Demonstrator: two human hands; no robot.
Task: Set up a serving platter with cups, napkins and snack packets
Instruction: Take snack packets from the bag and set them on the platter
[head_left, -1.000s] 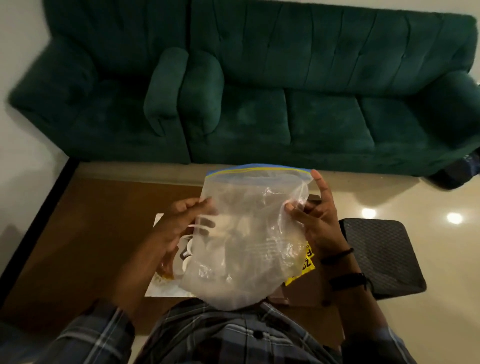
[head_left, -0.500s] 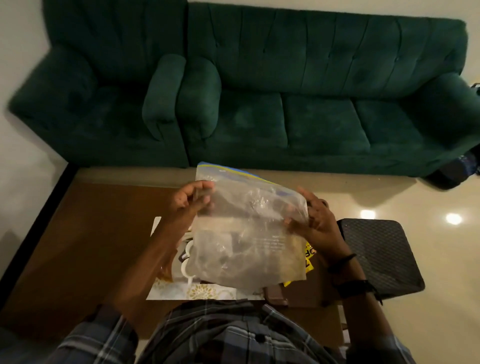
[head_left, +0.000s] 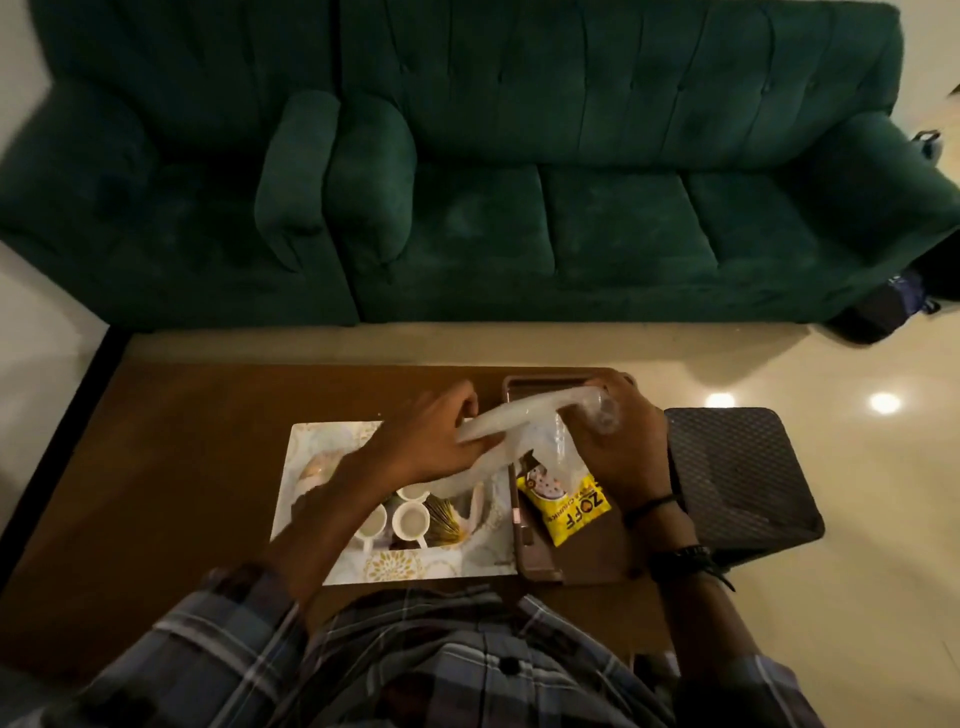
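Lying right of centre in the frame, the yellow snack packet (head_left: 566, 506) is showing "ZOFF" in large black letters, with a smaller line beside it blurring too much to read.

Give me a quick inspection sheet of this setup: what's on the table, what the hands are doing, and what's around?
Surface: brown wooden table.
Job's things: patterned white platter with white cups; yellow snack packet on a dark tray; clear plastic bag held low over both.
Clutter: nothing seen.
Grippers: left hand and right hand each grip the bag.
Cables: nothing seen.
Surroundings: green sofa behind, dark stool to the right, glossy floor.
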